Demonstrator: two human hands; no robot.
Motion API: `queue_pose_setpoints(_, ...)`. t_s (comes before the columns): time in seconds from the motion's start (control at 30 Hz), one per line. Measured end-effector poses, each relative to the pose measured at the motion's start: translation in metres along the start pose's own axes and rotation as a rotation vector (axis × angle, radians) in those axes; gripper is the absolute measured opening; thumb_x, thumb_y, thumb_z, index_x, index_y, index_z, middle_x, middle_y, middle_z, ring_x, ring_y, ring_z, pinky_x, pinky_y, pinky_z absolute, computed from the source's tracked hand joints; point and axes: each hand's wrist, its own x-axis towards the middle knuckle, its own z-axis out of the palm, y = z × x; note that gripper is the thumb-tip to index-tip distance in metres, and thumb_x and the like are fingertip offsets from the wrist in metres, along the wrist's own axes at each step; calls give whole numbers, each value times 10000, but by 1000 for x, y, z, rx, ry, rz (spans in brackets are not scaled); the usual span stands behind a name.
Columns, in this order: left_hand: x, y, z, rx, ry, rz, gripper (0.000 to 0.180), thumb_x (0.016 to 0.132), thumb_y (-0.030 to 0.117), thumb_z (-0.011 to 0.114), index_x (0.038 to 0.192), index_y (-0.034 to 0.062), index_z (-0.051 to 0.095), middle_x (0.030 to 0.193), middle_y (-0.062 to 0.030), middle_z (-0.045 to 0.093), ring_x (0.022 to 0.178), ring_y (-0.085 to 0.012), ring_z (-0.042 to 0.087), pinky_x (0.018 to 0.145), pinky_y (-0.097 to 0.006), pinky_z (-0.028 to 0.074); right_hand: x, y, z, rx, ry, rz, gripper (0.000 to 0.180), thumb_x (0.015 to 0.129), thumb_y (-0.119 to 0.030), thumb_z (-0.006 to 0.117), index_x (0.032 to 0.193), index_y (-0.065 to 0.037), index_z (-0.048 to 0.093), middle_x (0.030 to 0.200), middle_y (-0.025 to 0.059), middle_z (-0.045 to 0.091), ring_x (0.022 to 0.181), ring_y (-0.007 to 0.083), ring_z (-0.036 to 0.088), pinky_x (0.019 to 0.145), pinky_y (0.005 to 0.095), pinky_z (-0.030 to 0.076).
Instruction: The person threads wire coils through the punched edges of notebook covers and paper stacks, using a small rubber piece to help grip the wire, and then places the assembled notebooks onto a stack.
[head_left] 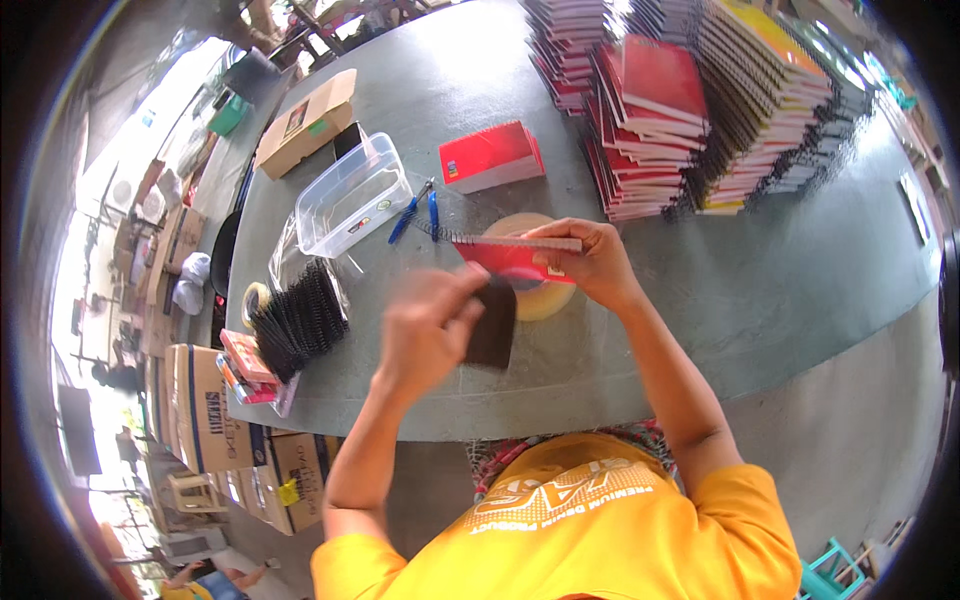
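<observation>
My right hand (600, 262) is closed on one end of a small red notebook (500, 262), its fingers and thumb gripping the edge where a row of holes or wire runs. From the notebook's left end a dark spiral coil (432, 231) sticks out. My left hand (425, 325) is smeared by motion, its fingers bent at the notebook's near left side; what they hold cannot be made out. Beside those fingers is a dark rectangular piece (491, 325), blurred too. Under the notebook lies a large roll of clear tape (545, 302), partly covered.
Blue-handled pliers (408, 218) lie beside a clear plastic box (350, 195). A red notebook stack (490, 157) stands beyond. Tall piles of spiral notebooks (650, 110) fill the far right. Black coils (300, 312) lie at the left, with an open cardboard box (305, 125) farther back.
</observation>
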Motion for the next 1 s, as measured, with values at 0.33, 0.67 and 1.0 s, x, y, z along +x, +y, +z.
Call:
queue_pose_setpoints(0.33,12,4,-1,21,258,-111,303,731,25,694,1028,81,668,953,-113,645,868,-274,607,817,-351,479,-7,6,-8,27,-20,34,192,819,36,628,1009,16,649,979,56,668,900,84,593,801,235,492)
queue_pose_setpoints(0.67,22,3,9,122,212,18,355,718,19,682,1067,81,657,912,-106,632,844,-241,591,748,-335,459,-7,6,-11,46,-78,-9,219,826,62,605,1031,6,656,1059,67,658,977,102,586,859,237,468)
queue_pose_setpoints(1.0,16,9,26,-17,107,-34,303,750,76,724,1038,35,639,946,-93,632,874,-208,604,713,-289,480,-9,9,-9,-26,-84,-61,234,837,29,607,1069,12,632,1062,68,653,991,109,576,886,251,449)
